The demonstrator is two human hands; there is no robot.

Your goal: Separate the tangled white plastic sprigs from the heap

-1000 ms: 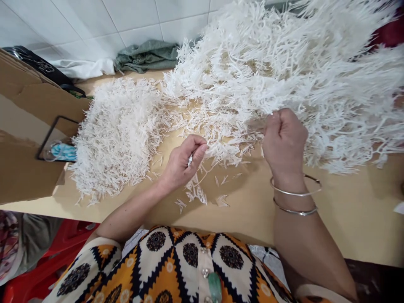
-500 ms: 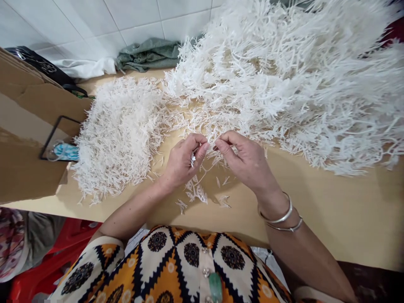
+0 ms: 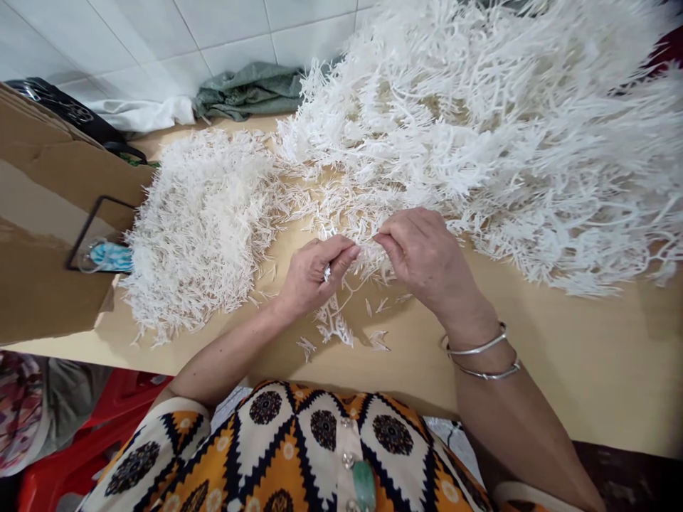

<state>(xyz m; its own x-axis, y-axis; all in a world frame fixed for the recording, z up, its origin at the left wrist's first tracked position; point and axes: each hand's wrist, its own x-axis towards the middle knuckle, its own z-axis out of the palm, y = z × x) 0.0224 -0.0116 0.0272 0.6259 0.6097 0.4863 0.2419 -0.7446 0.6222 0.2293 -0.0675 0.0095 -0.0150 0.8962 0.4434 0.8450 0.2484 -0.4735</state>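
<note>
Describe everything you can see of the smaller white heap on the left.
The smaller white heap is a loose mound of short, thin, spiky pieces, perhaps plastic, lying on the table. It sits right of the cardboard, its right edge scattering toward the larger heap. Neither hand touches it; the left hand is nearer. Its underside is hidden.
</note>
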